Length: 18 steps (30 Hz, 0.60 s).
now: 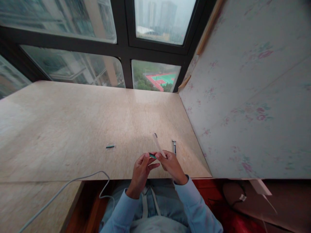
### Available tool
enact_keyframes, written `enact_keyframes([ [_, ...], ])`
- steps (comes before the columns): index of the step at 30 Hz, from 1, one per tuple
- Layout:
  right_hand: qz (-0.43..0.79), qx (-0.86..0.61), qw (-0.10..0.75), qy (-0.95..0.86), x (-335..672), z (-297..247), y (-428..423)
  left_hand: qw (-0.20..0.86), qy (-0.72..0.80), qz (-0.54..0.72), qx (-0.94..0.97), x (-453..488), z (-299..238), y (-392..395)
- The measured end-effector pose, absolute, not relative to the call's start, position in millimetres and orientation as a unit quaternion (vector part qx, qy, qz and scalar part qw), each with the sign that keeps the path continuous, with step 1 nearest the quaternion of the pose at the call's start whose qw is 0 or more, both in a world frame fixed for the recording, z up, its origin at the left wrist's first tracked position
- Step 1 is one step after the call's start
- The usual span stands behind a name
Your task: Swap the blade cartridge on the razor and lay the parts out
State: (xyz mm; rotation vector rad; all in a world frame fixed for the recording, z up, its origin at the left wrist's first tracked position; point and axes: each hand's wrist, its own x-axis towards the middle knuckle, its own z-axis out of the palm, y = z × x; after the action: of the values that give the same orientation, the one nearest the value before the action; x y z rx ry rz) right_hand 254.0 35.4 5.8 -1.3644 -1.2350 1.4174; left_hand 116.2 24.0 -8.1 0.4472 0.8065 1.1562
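My left hand (142, 170) and my right hand (171, 165) meet over the near edge of the pale stone counter (73, 129). Between their fingertips is a small green piece (153, 156), pinched by my left thumb and forefinger. My right hand is closed round a slim white stick-like tool (158, 145) that points up and away from me. A second small green piece (110, 147) lies alone on the counter to the left. A thin dark metal tool (174, 146) lies flat just beyond my right hand.
A white cable (65, 186) runs from the lower left across the counter edge toward my lap. A floral-papered wall (247, 97) closes the right side. Dark-framed windows (121, 48) stand behind the counter.
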Motion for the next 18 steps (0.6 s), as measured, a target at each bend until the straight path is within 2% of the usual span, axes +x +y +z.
enact_keyframes([
  [7,0.539,-0.570,0.450,-0.427,252,-3,35,0.758,0.380,0.491,0.200,114,-8,20],
  [13,0.571,-0.558,0.468,-0.380,249,7,31,0.798,0.300,0.473,0.222,112,-10,17],
  [18,0.562,-0.571,0.478,-0.360,244,10,27,0.787,0.262,0.477,0.291,111,-16,19],
])
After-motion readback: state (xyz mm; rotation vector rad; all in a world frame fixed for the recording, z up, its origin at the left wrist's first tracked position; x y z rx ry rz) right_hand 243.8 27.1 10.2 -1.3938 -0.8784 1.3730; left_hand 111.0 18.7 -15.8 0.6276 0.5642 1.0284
